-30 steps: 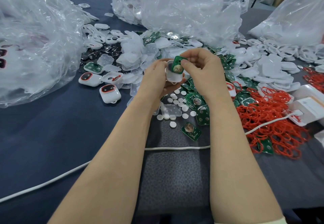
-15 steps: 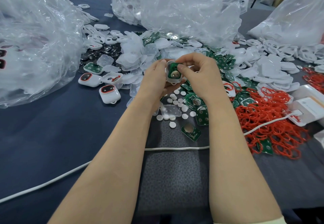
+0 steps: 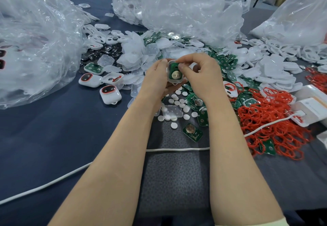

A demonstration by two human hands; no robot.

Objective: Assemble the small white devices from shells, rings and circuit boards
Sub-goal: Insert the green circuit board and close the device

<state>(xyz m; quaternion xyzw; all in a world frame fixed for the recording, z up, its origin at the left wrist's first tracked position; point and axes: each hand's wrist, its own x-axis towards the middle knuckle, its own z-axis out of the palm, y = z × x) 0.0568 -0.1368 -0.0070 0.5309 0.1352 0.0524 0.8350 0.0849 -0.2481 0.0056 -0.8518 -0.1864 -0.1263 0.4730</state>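
Between the two hands, above the table's middle, a white shell (image 3: 174,82) sits cupped in the left hand (image 3: 155,79), whose fingers curl round its side. A green circuit board (image 3: 175,71) lies inside the shell; the right hand (image 3: 200,73) pinches the board's upper end between thumb and forefinger. Just below the grip lie white discs (image 3: 177,102) and a loose board (image 3: 192,132). Right of the grip spreads a heap of red rings (image 3: 272,119); left of it rest two finished devices (image 3: 110,94).
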